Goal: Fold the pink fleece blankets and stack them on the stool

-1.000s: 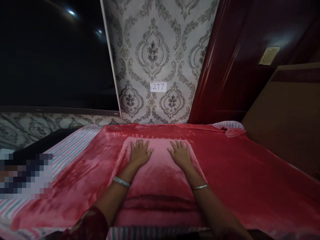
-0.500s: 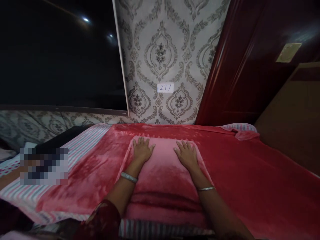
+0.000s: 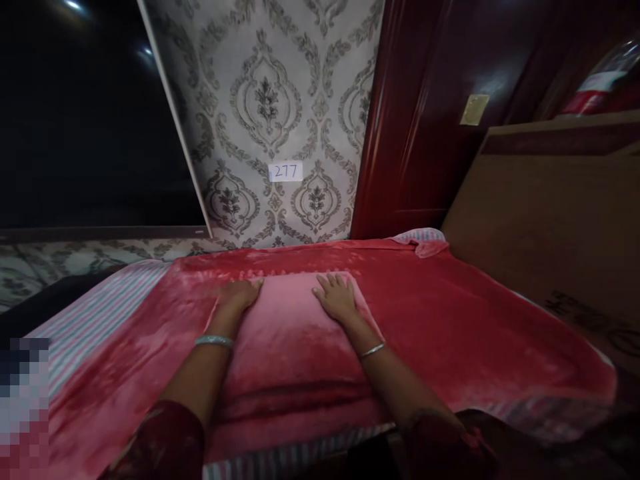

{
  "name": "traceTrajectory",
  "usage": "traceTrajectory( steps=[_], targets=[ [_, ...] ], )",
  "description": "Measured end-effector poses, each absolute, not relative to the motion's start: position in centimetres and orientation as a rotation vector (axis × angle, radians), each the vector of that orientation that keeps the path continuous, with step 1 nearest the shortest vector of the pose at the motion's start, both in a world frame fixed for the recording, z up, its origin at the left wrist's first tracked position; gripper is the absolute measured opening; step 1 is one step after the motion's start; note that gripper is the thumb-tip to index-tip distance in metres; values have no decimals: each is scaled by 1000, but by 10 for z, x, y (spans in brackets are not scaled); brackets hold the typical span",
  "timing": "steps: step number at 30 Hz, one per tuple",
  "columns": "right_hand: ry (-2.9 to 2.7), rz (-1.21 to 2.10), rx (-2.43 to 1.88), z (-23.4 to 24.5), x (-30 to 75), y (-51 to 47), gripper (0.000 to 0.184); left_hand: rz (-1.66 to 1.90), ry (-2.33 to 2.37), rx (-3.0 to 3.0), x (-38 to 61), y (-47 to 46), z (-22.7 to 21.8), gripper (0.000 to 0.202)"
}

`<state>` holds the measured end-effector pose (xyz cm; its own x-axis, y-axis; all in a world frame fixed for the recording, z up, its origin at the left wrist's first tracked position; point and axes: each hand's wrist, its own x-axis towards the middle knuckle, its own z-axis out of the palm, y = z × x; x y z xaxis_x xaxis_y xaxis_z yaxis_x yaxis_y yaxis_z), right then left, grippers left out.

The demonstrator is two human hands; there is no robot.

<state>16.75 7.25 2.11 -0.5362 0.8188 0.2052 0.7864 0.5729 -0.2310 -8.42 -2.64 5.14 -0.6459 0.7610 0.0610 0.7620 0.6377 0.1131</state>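
Note:
A folded pink-and-red plush blanket [image 3: 293, 333] lies in front of me, its far edge pale pink and its near part darker with creases. Under it spreads a larger red plush cover [image 3: 425, 320]. My left hand [image 3: 241, 293] rests at the far left corner of the folded blanket, thumb apart; its other fingers are blurred at the edge. My right hand [image 3: 336, 297] lies flat near the far right corner, fingers spread on the fabric. Neither hand holds anything. A bracelet circles each wrist.
A striped sheet [image 3: 95, 313] shows at the left. A dark television screen [image 3: 90, 133] hangs at the back left. A paper label reading 277 [image 3: 285, 171] is on the patterned wall. A cardboard box [image 3: 545, 220] stands at the right, with a bottle [image 3: 603, 80] above it.
My view has turned to the right, so the box and bottle show more. My left hand has shifted toward the blanket's left edge; my right hand stays near its corner.

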Motion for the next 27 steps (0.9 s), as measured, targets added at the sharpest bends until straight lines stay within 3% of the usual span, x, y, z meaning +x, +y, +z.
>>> traceTrajectory(
  steps=[5,14,27],
  targets=[
    [-2550,216,-1450,45,167,96,51,-177,-2891,-1304,-88,-20,55,64],
    [-2419,377,-1445,12,183,113,52,-319,-2828,-1265,-92,-39,33,60],
    [-2465,429,-1461,25,191,106,55,-287,-2876,-1292,-75,-42,53,55]
  ],
)
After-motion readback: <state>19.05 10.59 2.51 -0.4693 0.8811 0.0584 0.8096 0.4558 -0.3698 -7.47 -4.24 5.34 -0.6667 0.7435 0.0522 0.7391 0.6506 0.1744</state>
